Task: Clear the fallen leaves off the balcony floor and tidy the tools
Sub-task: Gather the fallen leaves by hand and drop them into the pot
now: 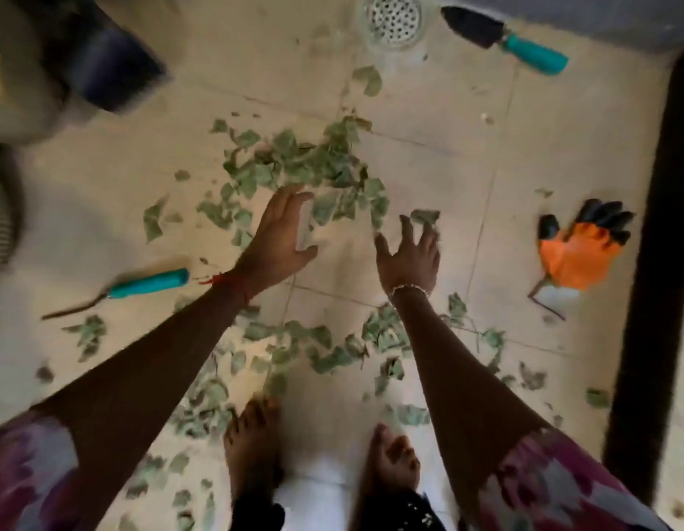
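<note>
My left hand (279, 239) and right hand (409, 254) reach, fingers spread and holding nothing, at the near edge of the leaves (294, 166) heaped on the balcony floor (428, 120).
A dark shape (114, 67) at upper left is too blurred to name; my arms hide some scattered leaves. 2 teal-handled tools lie apart: 1 trowel (505, 38) beside the drain (394, 21), 1 thin tool (141, 287) left of my left wrist. 1 orange glove (579, 251) lies to the right.

No text, label, brand, number or sign can be read. Nothing legible is made out on the teal-handled trowel (501, 38) beyond the fingers (407, 228) of the right hand (409, 258), nor on the orange work glove (574, 254) to the right of them; the frame is blurred.
</note>
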`<state>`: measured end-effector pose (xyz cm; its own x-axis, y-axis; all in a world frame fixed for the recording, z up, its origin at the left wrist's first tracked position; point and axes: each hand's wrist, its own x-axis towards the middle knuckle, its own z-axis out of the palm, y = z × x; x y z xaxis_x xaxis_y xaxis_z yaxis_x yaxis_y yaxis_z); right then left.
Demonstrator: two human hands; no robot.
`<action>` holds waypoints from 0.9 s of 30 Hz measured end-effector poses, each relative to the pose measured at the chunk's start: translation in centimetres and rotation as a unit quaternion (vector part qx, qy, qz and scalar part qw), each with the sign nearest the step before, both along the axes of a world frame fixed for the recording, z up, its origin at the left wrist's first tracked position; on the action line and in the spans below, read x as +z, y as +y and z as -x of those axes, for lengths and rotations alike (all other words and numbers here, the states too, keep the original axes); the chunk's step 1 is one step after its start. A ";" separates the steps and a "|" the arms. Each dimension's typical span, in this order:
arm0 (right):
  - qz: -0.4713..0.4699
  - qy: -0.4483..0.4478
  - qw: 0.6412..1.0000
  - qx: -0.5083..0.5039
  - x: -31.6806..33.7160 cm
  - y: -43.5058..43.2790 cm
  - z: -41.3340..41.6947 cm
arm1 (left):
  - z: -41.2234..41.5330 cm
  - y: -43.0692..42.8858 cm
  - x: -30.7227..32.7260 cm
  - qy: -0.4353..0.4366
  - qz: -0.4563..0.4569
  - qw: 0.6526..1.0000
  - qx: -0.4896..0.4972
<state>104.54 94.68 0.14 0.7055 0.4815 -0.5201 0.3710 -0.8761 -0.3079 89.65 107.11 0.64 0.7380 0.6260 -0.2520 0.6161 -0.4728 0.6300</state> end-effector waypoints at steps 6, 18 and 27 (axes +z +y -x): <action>-0.098 -0.089 0.979 -0.153 -8.2 4.1 -3.5 | -3.0 4.3 -6.8 -0.057 -0.124 0.989 0.051; -0.421 -0.043 0.906 0.012 -11.0 20.0 -10.2 | -5.5 6.9 -13.7 -0.117 -0.182 0.957 0.196; -0.271 -0.055 0.928 0.251 -11.9 24.1 -10.0 | -5.4 7.0 -13.6 -0.174 -0.138 0.953 0.206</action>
<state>114.51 118.73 -11.75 0.3559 0.9335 -0.0444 0.7456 -0.3123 -0.5887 95.04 114.08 -12.95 0.4244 0.8875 0.1793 0.5618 -0.4135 0.7165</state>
